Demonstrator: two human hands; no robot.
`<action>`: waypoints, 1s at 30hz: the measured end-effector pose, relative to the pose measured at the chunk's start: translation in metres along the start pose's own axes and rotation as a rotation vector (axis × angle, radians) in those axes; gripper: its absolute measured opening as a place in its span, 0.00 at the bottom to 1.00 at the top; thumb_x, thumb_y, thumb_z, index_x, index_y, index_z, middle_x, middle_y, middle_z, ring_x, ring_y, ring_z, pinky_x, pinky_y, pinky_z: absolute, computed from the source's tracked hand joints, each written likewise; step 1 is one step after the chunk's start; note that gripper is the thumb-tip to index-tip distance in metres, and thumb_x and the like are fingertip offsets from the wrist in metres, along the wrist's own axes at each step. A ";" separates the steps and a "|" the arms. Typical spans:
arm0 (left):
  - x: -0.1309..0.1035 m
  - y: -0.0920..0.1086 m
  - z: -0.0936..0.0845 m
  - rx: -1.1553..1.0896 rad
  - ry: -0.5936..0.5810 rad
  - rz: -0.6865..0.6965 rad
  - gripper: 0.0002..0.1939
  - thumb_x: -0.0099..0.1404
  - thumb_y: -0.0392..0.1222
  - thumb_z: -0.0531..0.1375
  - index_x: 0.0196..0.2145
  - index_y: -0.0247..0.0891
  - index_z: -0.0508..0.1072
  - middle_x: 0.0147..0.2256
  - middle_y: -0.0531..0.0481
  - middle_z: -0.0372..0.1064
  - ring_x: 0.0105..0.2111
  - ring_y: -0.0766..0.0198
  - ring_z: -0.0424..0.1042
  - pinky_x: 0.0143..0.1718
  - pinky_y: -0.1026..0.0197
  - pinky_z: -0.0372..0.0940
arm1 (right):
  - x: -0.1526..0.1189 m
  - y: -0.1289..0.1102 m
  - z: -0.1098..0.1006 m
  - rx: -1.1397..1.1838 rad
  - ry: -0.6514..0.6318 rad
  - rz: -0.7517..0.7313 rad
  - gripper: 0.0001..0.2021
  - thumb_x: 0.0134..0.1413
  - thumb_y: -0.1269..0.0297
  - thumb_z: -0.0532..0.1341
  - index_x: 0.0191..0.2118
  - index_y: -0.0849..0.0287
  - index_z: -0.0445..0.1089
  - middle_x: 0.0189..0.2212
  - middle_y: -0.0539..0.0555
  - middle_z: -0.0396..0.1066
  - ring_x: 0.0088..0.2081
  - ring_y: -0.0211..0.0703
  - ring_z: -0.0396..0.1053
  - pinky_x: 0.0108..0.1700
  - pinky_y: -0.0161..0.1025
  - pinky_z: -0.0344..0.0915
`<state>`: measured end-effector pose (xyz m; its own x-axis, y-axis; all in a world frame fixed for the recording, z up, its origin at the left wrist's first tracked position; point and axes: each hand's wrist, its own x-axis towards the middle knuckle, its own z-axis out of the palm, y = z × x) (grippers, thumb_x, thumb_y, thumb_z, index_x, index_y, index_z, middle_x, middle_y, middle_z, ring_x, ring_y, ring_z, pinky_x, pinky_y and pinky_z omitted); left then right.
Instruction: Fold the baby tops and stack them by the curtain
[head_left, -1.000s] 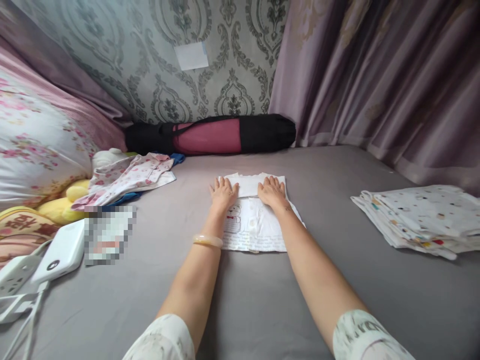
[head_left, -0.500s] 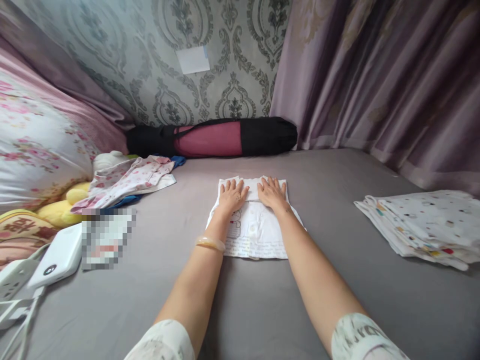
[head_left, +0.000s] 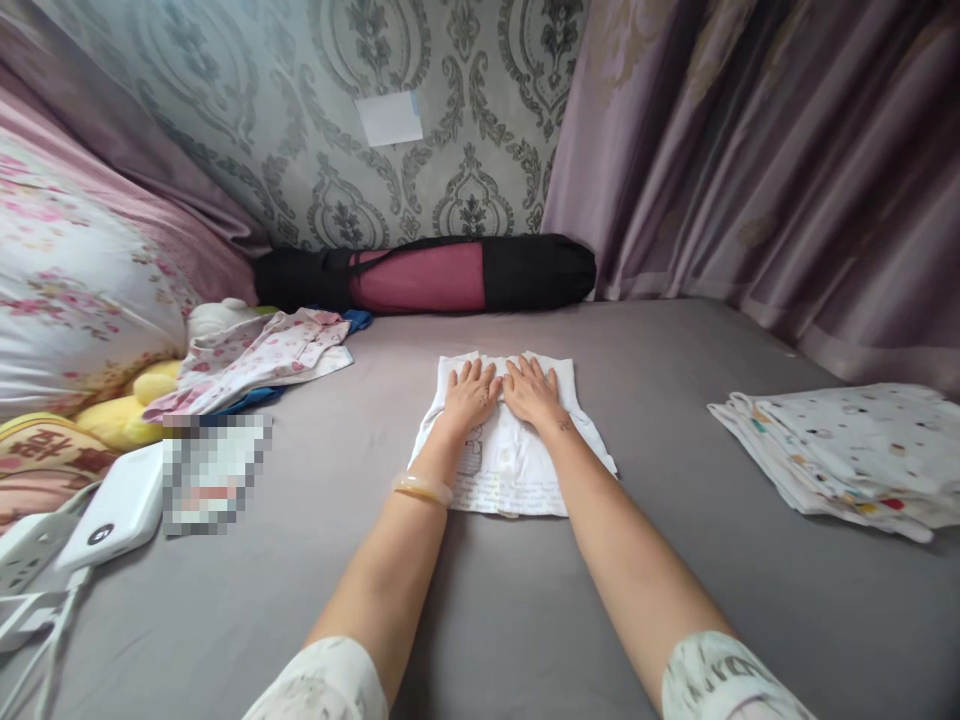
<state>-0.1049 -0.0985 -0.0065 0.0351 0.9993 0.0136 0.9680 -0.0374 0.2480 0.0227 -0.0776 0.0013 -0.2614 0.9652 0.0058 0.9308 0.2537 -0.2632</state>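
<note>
A white garment [head_left: 517,470] with printed lettering and a small drawing lies flat on the grey sheet [head_left: 645,560], its side parts folded inward. My left hand [head_left: 472,395] rests palm down on its upper left part, fingers spread. Close beside it, my right hand [head_left: 532,390] lies flat on the upper middle of the cloth, fingers apart. The two hands nearly touch at the garment's centre line. Neither hand grips anything.
Folded patterned white cloths [head_left: 847,450] lie at the right. On the left are a pink-printed garment [head_left: 262,355], a yellow plush [head_left: 120,420], a white power bank [head_left: 116,510] and a power strip [head_left: 30,550]. A black and pink long bag [head_left: 420,278] lies along the wall.
Both hands have slid toward each other and slightly down over the garment. More of its upper right corner shows.
</note>
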 end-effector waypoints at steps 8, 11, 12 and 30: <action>-0.003 0.004 -0.005 0.019 0.119 -0.017 0.28 0.74 0.49 0.39 0.65 0.36 0.58 0.68 0.40 0.49 0.68 0.51 0.47 0.66 0.43 0.42 | -0.004 -0.004 -0.003 -0.001 0.054 -0.017 0.26 0.69 0.60 0.40 0.68 0.57 0.53 0.70 0.57 0.47 0.70 0.51 0.40 0.68 0.59 0.34; -0.005 0.005 -0.006 0.039 0.196 -0.095 0.28 0.74 0.46 0.38 0.66 0.33 0.56 0.67 0.39 0.50 0.68 0.52 0.46 0.67 0.44 0.42 | -0.008 -0.013 -0.002 -0.014 0.107 -0.086 0.26 0.69 0.61 0.41 0.68 0.58 0.54 0.69 0.57 0.48 0.70 0.51 0.40 0.68 0.58 0.32; -0.005 0.004 -0.006 0.043 0.178 -0.112 0.28 0.74 0.45 0.38 0.66 0.32 0.56 0.67 0.38 0.50 0.68 0.51 0.47 0.67 0.44 0.42 | -0.009 -0.016 -0.001 -0.015 0.101 -0.104 0.26 0.69 0.62 0.41 0.68 0.58 0.55 0.69 0.57 0.48 0.70 0.51 0.40 0.68 0.58 0.32; -0.017 -0.017 0.004 0.105 0.184 0.040 0.27 0.75 0.48 0.40 0.63 0.32 0.59 0.65 0.35 0.54 0.66 0.50 0.52 0.65 0.44 0.48 | -0.020 -0.007 0.009 0.036 0.050 -0.189 0.27 0.69 0.58 0.41 0.69 0.60 0.52 0.70 0.58 0.45 0.70 0.50 0.38 0.68 0.57 0.35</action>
<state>-0.1206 -0.1150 -0.0147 0.0376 0.9789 0.2009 0.9877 -0.0670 0.1414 0.0195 -0.0994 -0.0054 -0.4167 0.9029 0.1057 0.8566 0.4289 -0.2868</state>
